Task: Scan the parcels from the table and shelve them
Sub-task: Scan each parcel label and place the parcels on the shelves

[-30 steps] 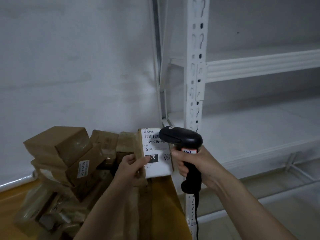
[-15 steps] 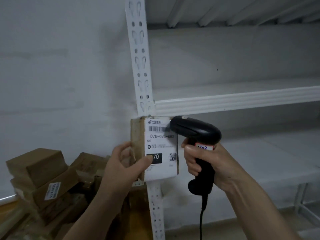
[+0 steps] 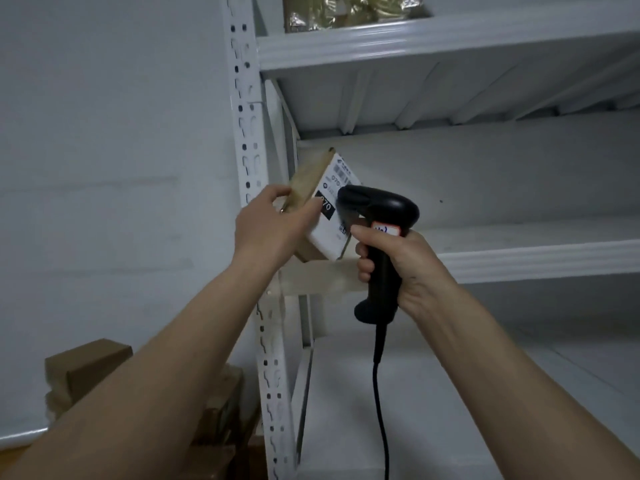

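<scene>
Parcels go onto the white metal shelving rack, its middle board bare at three o'clock; the small brown cardboard parcel with a white label hangs tilted at the rack's left post, gripped by the left hand; the right hand grips the black corded scanner (nose touching the label); level the parcel, then slide it in flat, I'd judge.

The scanner hid part of the parcel's label; the top shelf's wrapped package was cut off above.
</scene>
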Demonstrator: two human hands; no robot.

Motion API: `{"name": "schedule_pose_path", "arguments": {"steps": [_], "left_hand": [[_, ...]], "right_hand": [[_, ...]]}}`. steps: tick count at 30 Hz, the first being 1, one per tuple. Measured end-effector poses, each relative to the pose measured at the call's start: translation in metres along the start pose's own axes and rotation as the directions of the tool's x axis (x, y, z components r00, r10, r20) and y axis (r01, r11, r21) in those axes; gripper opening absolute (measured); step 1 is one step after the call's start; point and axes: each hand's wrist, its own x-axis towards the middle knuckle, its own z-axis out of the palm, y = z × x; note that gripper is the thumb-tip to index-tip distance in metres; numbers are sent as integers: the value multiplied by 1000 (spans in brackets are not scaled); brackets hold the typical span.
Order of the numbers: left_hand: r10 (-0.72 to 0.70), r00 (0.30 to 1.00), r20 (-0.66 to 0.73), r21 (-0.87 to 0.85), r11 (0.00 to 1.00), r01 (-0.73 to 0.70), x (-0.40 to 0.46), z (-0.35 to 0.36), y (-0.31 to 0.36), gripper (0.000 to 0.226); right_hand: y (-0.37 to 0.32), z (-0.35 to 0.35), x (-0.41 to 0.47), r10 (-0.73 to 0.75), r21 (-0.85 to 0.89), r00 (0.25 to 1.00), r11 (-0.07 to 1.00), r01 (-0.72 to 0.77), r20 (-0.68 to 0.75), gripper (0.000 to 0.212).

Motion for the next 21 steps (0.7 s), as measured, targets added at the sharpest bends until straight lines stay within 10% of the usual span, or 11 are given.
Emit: {"name": "schedule_pose_path", "arguments": {"steps": [9, 21], "left_hand": [[79, 993, -89, 599, 801, -10, 23, 63, 1, 62], [-36, 996, -84, 609, 789, 80, 22, 89, -36, 78]], "right_hand": [[-9, -26, 23, 84, 69, 992, 995, -78, -92, 10], [8, -47, 43, 161, 72, 986, 985, -157, -48, 10]]}}
